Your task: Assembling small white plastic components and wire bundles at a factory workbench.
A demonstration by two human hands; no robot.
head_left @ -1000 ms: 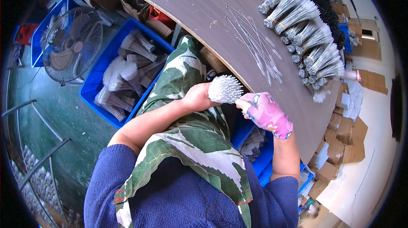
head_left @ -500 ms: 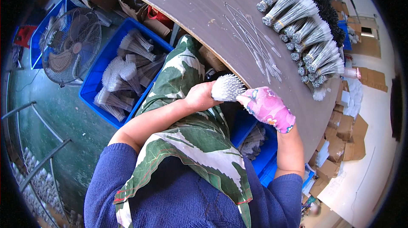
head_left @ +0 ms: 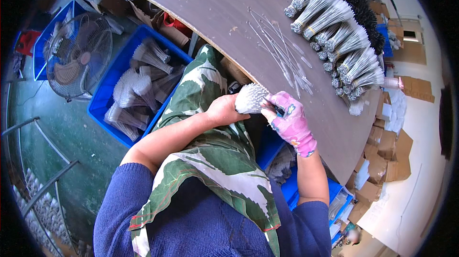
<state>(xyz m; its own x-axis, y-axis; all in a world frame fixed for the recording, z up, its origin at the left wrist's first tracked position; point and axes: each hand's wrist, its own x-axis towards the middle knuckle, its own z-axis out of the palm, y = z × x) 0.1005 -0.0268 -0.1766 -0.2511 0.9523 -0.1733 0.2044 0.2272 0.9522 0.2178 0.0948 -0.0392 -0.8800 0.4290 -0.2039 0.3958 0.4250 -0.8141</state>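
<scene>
While my left hand [head_left: 223,110] clasps one white-tipped bundle [head_left: 250,99] beside the edge of the table [head_left: 330,130], my right hand [head_left: 292,124], pink-gloved, curls at the tips; whether it pinches anything, I cannot tell. Beyond: loose wires [head_left: 285,57], scattered; pale bundles [head_left: 331,19], grouped; black bristly pile [head_left: 369,14], one; cardboard boxes [head_left: 399,154], several.

I am watching my bare left grip [head_left: 224,110] holding a white bundle [head_left: 251,99], while my gloved right grip [head_left: 289,117] is touching its side. Loose wires [head_left: 282,55] are lying on the surface [head_left: 325,130]; other bundles [head_left: 133,87] are sitting in a blue bin [head_left: 108,127] near a fan [head_left: 79,56].
</scene>
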